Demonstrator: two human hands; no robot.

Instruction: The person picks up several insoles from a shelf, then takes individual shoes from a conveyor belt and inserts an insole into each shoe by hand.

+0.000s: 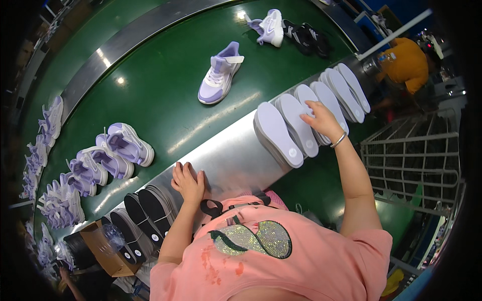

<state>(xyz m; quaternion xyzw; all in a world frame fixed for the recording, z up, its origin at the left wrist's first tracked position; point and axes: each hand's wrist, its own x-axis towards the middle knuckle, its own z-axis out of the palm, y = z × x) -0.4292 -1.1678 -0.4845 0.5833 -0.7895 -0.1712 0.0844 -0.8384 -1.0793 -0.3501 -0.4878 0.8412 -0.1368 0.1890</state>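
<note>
Overhead, right hand [320, 118] w/ fingers spread flat on a row of pale insoles [301, 125] along the steel ledge [226, 155]; left hand [188, 181] rests open on ledge, beside black insoles [145, 213]. Purple sneakers [220, 74] sit on green belt [165, 90].

White insoles [301, 123] (pale lilac tint) lie overlapped in a row along the steel ledge [226, 155].

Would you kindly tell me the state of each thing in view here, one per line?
Left hand: open, resting flat on the metal ledge.
Right hand: fingers on the white insoles, grip unclear.
White insoles: overlapping in a row along the ledge.
Black insoles: overlapping in a row.
Lilac shoe: upright, alone on the green belt.
Cardboard box: open.
</note>
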